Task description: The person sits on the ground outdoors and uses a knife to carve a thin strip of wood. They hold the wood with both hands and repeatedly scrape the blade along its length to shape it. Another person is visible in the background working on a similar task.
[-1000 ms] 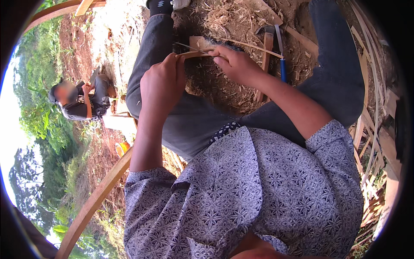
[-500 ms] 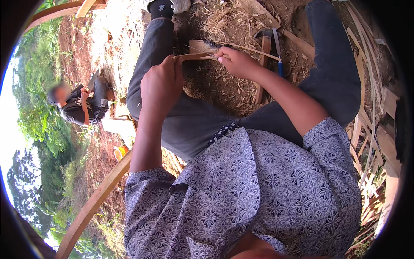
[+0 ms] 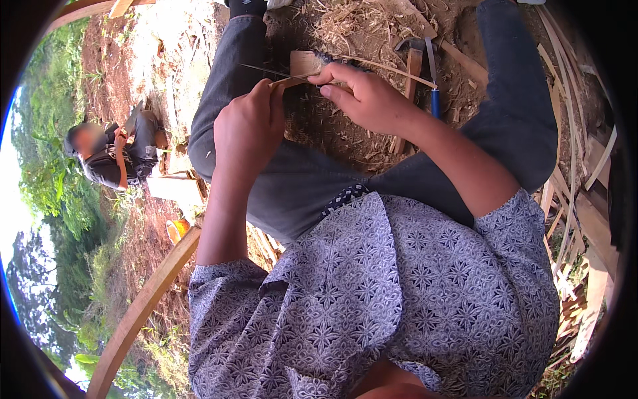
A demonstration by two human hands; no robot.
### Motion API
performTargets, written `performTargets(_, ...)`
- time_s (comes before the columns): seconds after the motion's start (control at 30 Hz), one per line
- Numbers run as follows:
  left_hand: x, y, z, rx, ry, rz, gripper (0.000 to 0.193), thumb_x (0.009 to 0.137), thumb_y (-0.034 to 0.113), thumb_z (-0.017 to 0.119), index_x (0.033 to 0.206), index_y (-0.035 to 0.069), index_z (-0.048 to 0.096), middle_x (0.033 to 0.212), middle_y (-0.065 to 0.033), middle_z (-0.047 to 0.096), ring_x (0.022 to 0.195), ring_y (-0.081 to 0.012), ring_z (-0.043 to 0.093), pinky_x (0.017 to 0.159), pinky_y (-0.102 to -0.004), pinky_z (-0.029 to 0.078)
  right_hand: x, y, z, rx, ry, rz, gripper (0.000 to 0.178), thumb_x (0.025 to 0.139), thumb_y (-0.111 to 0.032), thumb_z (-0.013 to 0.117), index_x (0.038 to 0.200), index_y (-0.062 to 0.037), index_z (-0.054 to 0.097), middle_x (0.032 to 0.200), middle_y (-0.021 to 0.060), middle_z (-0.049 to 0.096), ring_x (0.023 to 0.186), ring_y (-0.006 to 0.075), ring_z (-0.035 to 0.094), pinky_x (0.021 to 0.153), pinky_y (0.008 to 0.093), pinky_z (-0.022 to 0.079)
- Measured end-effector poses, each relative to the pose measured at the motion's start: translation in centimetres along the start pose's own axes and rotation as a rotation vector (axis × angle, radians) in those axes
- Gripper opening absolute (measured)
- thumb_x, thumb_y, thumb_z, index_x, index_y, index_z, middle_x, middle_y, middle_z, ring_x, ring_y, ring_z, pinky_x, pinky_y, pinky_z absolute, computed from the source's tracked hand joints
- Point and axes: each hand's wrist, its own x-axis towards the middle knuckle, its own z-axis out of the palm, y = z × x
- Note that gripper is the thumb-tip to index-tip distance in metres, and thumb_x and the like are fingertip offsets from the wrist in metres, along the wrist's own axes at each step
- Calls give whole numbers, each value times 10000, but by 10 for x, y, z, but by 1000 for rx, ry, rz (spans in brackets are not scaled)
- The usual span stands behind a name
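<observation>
My left hand (image 3: 246, 126) is closed around a pale strip of wood (image 3: 290, 82), its end showing past the thumb. My right hand (image 3: 369, 100) meets it with thumb and forefinger pinched on a thin dark rod (image 3: 262, 68), which crosses the strip and points left over my left knuckles. The rod's kind is too fine to make out, and its held end is hidden. Just beyond the hands, a small wooden block (image 3: 304, 62) lies on the ground. A long thin strip (image 3: 385, 68) runs from behind the right hand toward a blue-handled blade (image 3: 435, 103).
A hammer (image 3: 413, 63) with a wooden handle lies between my legs amid wood shavings (image 3: 345, 26). Long strips and offcuts (image 3: 591, 219) pile up at my right. A curved wooden beam (image 3: 143, 306) stands at my left. Farther left sits another person (image 3: 116, 156).
My right hand has moved left toward my left hand, and the thin dark rod now reaches farther left. The left hand keeps its hold, nearly still.
</observation>
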Motion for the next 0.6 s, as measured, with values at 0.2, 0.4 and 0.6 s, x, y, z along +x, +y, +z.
performTargets(0.2, 7, 2, -4, 1, 23, 19, 259, 1044, 267, 556, 880, 78, 623, 688, -164, 666, 642, -395, 668, 561, -504, 513, 17, 55, -2, -83, -59, 183, 280, 1061, -280, 544, 1280, -123, 622, 1150, 120, 725, 971, 244, 705, 848, 384, 530)
performTargets(0.4, 0, 4, 3, -1, 32, 45, 255, 1041, 260, 563, 871, 81, 627, 679, -162, 661, 632, -394, 665, 553, -503, 506, 8, 45, 0, -140, -37, 246, 291, 1046, -294, 542, 1261, -118, 629, 963, 121, 713, 889, 279, 693, 811, 417, 518)
performTargets(0.6, 0, 4, 1, -64, -17, -27, 232, 1037, 245, 567, 928, 58, 652, 682, -211, 650, 658, -439, 650, 594, -538, 489, 2, 11, 5, -9, 66, -83, 276, 1062, -283, 532, 1257, -105, 615, 1016, 103, 709, 908, 232, 682, 856, 372, 518)
